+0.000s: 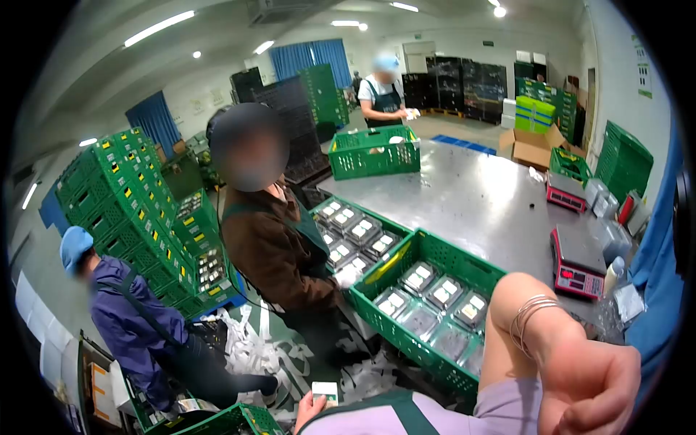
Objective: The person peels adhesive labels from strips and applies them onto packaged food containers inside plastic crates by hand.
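Note:
My left hand (309,412), low in the view, is closed on a small white and green label stack (325,393). My right hand (594,384) is raised close to the camera on a bent arm with thin bracelets at the wrist. Its fingers are curled together; whether anything is between them is hidden. In front of me a green crate (377,310) holds clear plastic boxes. Some boxes, such as a labelled box (444,292), carry a white label on the lid; an unlabelled box (419,319) shows a bare lid.
A co-worker in a brown jacket (264,239) stands at another crate of labelled boxes (362,230). Scales (578,254) stand on the metal table (471,188). Another person (382,98) works behind a far crate (373,163). Someone in purple (134,312) bends near stacked crates (123,210). White strips (250,348) litter the floor.

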The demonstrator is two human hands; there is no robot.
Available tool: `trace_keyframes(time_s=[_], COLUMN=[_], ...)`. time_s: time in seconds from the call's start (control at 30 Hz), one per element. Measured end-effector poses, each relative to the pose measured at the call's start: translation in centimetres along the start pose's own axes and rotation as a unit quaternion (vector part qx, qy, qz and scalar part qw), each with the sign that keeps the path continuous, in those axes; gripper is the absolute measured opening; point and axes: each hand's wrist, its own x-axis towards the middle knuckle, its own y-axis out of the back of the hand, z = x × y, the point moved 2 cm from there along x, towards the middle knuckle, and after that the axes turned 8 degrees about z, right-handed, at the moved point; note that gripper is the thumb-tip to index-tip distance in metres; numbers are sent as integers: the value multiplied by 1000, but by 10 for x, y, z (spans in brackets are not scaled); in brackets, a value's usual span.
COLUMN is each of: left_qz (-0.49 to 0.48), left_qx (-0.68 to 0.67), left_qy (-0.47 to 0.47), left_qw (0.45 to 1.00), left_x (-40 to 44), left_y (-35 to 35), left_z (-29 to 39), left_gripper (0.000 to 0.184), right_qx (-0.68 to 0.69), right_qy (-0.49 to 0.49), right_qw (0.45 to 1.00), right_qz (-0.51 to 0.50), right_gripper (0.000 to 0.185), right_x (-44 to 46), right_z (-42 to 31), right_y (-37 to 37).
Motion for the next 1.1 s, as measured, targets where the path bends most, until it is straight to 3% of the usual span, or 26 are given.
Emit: trace_keyframes(time_s=[0.1, 0.13, 0.17, 0.23, 0.43, 0.5, 0.53, 0.7, 0.9, 1.1], left_qz=[2, 2, 9, 10, 6, 6, -2, 10, 33, 81], left_qx=[-64, -32, 9, -64, -59, -48, -52, -29, -5, 7], left_qy=[72, 23, 5, 43, 54, 32, 47, 56, 9, 11], left_qw=[995, 999, 1000, 997, 997, 998, 998, 998, 999, 997], left_x=[-8, 0, 6, -2, 15, 21, 25, 30, 42, 28], left_y=[-18, -14, -8, -29, -45, -50, -50, -57, -73, -94], left_z=[13, 0, -12, 15, 12, 11, 6, 16, 2, 24], left_gripper=[25, 25, 23, 22, 20, 19, 28, 20, 22, 24], right_qx=[75, 75, 43, -27, 50, -66, -93, -146, -51, 116], right_qy=[-84, -81, -88, -125, -45, -81, -82, -117, -245, -393], right_qw=[994, 994, 995, 992, 997, 993, 990, 982, 963, 891], right_qz=[12, 17, 20, 3, -29, -51, -65, -16, -94, -194], right_gripper=[22, 22, 23, 25, 11, 8, 8, 11, 9, 9], right_x=[3, 0, -6, -8, -11, -16, -17, -8, -38, -71], right_z=[-4, -4, -3, -5, 2, -2, -2, 8, 52, 84], right_y=[5, 4, 3, 5, 27, 39, 49, 92, 108, 84])
